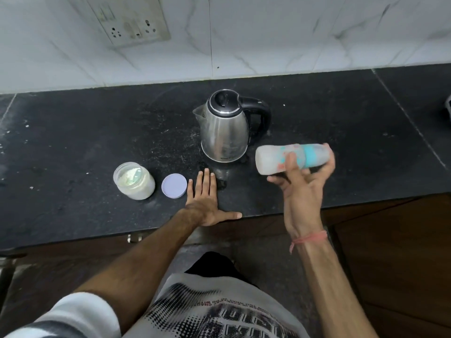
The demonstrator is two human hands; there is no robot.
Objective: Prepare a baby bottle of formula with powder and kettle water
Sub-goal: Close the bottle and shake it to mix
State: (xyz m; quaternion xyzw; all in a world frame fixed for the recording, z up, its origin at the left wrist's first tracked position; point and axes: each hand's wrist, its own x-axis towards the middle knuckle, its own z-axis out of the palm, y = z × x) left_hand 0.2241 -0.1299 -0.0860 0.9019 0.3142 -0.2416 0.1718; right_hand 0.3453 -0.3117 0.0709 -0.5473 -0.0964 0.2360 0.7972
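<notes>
My right hand holds the baby bottle on its side in the air, to the right of the kettle; the bottle is blurred, whitish with a teal collar and cap. A steel kettle with a black lid and handle stands on the black counter, spout to the left. The open jar of powder sits to the left, with its pale lilac lid lying flat beside it. My left hand rests flat on the counter, fingers spread, just right of the lid, holding nothing.
The black stone counter runs along a white marble-look wall with a socket plate. The counter's front edge is right under my left wrist. Brown cabinet fronts lie below on the right. An object is cut off at the right edge.
</notes>
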